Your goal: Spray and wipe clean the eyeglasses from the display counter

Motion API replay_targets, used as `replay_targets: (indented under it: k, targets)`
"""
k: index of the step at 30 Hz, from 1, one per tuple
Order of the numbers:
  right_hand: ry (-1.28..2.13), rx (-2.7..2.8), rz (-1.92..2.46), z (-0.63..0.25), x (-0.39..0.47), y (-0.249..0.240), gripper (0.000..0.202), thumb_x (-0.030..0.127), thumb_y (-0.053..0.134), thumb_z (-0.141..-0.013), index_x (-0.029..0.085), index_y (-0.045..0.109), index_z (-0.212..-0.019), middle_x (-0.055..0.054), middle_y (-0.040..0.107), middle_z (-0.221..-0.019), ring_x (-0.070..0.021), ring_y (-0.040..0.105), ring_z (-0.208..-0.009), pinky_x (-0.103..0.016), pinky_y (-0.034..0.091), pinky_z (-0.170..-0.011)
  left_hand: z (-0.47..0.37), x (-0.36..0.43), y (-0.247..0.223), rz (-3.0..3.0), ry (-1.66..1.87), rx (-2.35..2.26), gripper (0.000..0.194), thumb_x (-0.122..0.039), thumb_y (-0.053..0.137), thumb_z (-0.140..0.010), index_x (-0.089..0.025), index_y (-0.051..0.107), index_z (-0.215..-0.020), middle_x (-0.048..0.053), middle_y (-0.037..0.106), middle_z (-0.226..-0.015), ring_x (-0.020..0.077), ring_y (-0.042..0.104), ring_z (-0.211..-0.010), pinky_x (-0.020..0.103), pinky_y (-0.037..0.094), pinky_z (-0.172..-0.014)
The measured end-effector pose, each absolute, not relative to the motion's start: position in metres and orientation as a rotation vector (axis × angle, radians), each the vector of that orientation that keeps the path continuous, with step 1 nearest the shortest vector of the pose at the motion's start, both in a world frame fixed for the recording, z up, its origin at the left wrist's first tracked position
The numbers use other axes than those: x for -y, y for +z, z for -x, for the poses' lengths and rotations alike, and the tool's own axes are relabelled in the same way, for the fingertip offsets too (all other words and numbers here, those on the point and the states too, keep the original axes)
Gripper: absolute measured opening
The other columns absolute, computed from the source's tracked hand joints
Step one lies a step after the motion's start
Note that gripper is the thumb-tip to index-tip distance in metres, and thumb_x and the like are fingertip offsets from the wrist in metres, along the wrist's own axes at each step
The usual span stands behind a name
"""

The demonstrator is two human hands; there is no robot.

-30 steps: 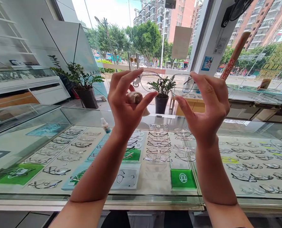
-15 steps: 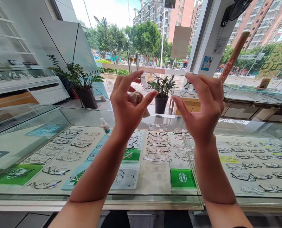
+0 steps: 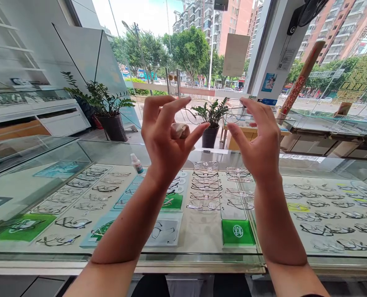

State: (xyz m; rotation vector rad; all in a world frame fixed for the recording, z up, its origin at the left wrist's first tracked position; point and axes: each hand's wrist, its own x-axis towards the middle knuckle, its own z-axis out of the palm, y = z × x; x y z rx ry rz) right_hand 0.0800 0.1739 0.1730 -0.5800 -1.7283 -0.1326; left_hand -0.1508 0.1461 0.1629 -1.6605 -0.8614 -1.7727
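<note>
Glasses (image 3: 196,110) up between my two hands

My left hand (image 3: 163,130) pinches one side, forefinger above and thumb below, a cloth (image 3: 181,131) bunched in its palm. My right hand (image 3: 262,140) pinches the other side likewise. The glasses are above the counter (image 3: 171,268), before a potted plant (image 3: 210,135).
</note>
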Motion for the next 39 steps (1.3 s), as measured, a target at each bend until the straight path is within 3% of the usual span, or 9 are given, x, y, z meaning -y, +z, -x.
replay_targets:
  k: [8, 12, 17, 22, 33, 39]
  targets:
    - [-0.071, 1.740, 0.606, -0.080, -0.176, 0.171, 0.049, 0.046, 0.065, -0.107, 0.034, 0.061, -0.155, -0.011, 0.069, -0.151, -0.0377, 0.063, -0.144, -0.064, 0.053, -0.122, 0.151, -0.147, 0.161, 1.679, -1.797, 0.877, 0.065, -0.068, 0.091, -0.081, -0.040, 0.072, -0.136, 0.012, 0.064, -0.136, 0.0386, 0.062, -0.129, 0.050, 0.058, -0.092]
    - [-0.107, 1.754, 0.622, -0.080, -0.180, 0.168, 0.049, 0.045, 0.064, -0.108, 0.033, 0.060, -0.155, -0.010, 0.069, -0.154, -0.0361, 0.068, -0.139, -0.061, 0.056, -0.118, 0.150, -0.146, 0.160, 1.694, -1.743, 0.906, 0.061, -0.065, 0.086, -0.089, -0.038, 0.070, -0.141, 0.014, 0.063, -0.143, 0.0369, 0.063, -0.128, 0.048, 0.059, -0.088]
    - [-0.102, 1.734, 0.612, -0.080, -0.173, 0.168, 0.046, 0.044, 0.060, -0.110, 0.034, 0.060, -0.155, -0.010, 0.070, -0.152, -0.0347, 0.071, -0.132, -0.058, 0.061, -0.109, 0.154, -0.150, 0.164, 1.525, -1.594, 0.918, 0.058, -0.068, 0.077, -0.097, -0.032, 0.070, -0.141, 0.011, 0.066, -0.133, 0.0300, 0.066, -0.119, 0.044, 0.060, -0.087]
    - [-0.043, 1.642, 0.560, -0.079, -0.162, 0.172, 0.034, 0.041, 0.056, -0.111, 0.033, 0.070, -0.141, -0.011, 0.073, -0.140, -0.0314, 0.072, -0.125, -0.055, 0.064, -0.102, 0.161, -0.158, 0.164, 1.538, -1.541, 0.951, 0.057, -0.069, 0.062, -0.107, -0.030, 0.063, -0.149, 0.010, 0.066, -0.136, 0.0265, 0.063, -0.124, 0.042, 0.060, -0.080]
    - [0.150, 1.509, 0.409, -0.077, -0.168, 0.172, 0.023, 0.038, 0.058, -0.110, 0.031, 0.076, -0.121, -0.009, 0.071, -0.121, -0.0285, 0.069, -0.125, -0.052, 0.062, -0.108, 0.166, -0.176, 0.158, 1.566, -1.742, 0.818, 0.068, -0.080, 0.070, -0.095, -0.035, 0.064, -0.146, 0.011, 0.064, -0.138, 0.0332, 0.062, -0.131, 0.042, 0.059, -0.082]
    - [0.178, 1.488, 0.350, -0.077, -0.164, 0.174, 0.018, 0.038, 0.060, -0.109, 0.030, 0.075, -0.112, -0.007, 0.072, -0.115, -0.0264, 0.071, -0.121, -0.047, 0.063, -0.105, 0.167, -0.176, 0.160, 1.661, -1.785, 0.753, 0.066, -0.076, 0.076, -0.092, -0.039, 0.064, -0.146, 0.011, 0.061, -0.141, 0.0343, 0.064, -0.127, 0.043, 0.061, -0.083]
